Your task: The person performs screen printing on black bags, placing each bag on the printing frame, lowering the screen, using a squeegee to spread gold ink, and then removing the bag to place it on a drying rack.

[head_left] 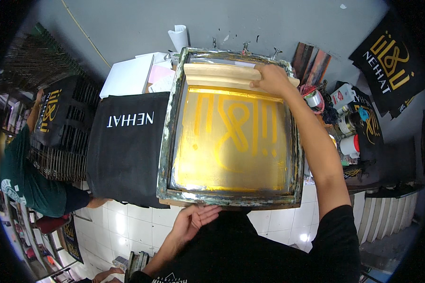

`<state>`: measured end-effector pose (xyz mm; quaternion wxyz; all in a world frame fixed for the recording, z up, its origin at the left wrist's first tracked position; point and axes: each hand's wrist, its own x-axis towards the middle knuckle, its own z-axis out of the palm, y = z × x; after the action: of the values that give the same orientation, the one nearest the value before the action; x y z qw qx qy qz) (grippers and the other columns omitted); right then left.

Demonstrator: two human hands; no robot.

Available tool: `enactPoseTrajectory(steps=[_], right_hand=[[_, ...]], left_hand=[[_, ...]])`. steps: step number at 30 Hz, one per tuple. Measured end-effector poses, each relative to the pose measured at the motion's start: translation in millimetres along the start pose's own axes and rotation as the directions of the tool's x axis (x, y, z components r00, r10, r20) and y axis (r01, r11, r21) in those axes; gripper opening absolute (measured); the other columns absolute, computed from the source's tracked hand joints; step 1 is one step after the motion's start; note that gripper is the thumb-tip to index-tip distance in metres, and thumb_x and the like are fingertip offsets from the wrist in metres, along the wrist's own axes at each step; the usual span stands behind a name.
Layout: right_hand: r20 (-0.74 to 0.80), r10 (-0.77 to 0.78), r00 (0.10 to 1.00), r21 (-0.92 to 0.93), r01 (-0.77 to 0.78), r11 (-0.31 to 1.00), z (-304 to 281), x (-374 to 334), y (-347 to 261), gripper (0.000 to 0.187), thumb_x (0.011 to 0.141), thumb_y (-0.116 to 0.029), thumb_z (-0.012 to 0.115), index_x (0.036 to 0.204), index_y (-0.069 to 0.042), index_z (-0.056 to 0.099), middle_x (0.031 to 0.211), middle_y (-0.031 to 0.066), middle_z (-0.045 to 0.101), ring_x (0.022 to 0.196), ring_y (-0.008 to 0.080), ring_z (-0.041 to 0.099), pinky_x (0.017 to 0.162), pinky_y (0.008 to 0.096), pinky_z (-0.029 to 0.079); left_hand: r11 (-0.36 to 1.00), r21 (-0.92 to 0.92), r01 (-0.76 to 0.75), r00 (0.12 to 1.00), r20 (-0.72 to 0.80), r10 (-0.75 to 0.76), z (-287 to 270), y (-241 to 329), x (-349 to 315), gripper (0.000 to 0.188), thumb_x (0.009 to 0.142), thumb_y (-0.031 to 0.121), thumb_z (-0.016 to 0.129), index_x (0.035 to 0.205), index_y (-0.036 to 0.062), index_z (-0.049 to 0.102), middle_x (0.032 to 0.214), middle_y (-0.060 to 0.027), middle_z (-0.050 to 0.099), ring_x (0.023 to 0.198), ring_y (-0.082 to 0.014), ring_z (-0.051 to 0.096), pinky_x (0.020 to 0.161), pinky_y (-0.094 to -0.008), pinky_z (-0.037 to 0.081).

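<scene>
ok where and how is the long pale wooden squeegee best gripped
Likely by its free left stretch, from above: the long pale wooden squeegee lies crosswise at the far end of the yellow-inked screen, ridged back exposed, and the right hand grips its right part.

Looks like smooth, matt wood on the squeegee (222, 75); gleams glossy gold across the screen mesh (255, 174); turns rough and paint-crusted along the frame (231, 200). Shows matt in black cloth (125, 153), smooth in white paper (126, 78), glossy on floor tiles (139, 228).
</scene>
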<state>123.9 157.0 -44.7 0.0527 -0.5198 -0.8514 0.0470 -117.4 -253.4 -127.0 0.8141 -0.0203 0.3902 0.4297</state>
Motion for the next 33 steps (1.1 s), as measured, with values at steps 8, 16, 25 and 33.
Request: enactPoseTrajectory(steps=[8, 16, 25, 33], right_hand=[[0.045, 0.151, 0.988, -0.089, -0.146, 0.985, 1, 16, 33, 0.060, 0.074, -0.055, 0.078, 0.112, -0.009, 0.075, 0.106, 0.0194, 0.073, 0.103, 0.0350, 0.070, 0.089, 0.0474, 0.054], [-0.082, 0.194, 0.977, -0.189, -0.207, 0.960, 24, -10, 4, 0.081, 0.064, -0.084, 0.068, 0.094, -0.009, 0.078, 0.087, 0.0151, 0.075, 0.082, 0.0332, 0.073, 0.073, 0.0445, 0.057], [-0.185, 0.115, 0.976, -0.180, -0.148, 0.972, 45, -68, -5, 0.075, 0.066, -0.079, 0.070, 0.085, -0.007, 0.075, 0.084, 0.0118, 0.074, 0.078, 0.0302, 0.073, 0.068, 0.0428, 0.056], [-0.127, 0.120, 0.985, -0.114, -0.135, 0.984, 36, -137, -43, 0.064, 0.069, -0.069, 0.075, 0.083, -0.007, 0.075, 0.082, 0.0112, 0.073, 0.078, 0.0291, 0.072, 0.066, 0.0434, 0.057]], left_hand=[[0.296, 0.876, -0.381, 0.890, 0.260, 0.376, 67, 107, 38, 0.033, 0.100, 0.022, 0.061, 0.128, 0.0050, 0.066, 0.122, -0.0131, 0.071, 0.110, -0.0225, 0.068, 0.097, -0.0374, 0.053], [-0.761, 0.630, -0.155, 0.416, 0.740, 0.528, 150, 280, 185, 0.034, 0.082, 0.021, 0.076, 0.110, 0.0031, 0.069, 0.107, -0.0181, 0.070, 0.108, -0.0342, 0.064, 0.103, -0.0474, 0.041], [-0.705, 0.669, -0.238, 0.525, 0.699, 0.486, 118, 252, 173, 0.026, 0.078, 0.024, 0.080, 0.087, 0.0025, 0.069, 0.082, -0.0161, 0.069, 0.082, -0.0370, 0.067, 0.074, -0.0450, 0.052], [-0.711, 0.656, -0.254, 0.514, 0.714, 0.475, 95, 204, 118, 0.030, 0.077, 0.024, 0.082, 0.096, 0.0038, 0.074, 0.087, -0.0160, 0.072, 0.078, -0.0349, 0.068, 0.075, -0.0421, 0.053]])
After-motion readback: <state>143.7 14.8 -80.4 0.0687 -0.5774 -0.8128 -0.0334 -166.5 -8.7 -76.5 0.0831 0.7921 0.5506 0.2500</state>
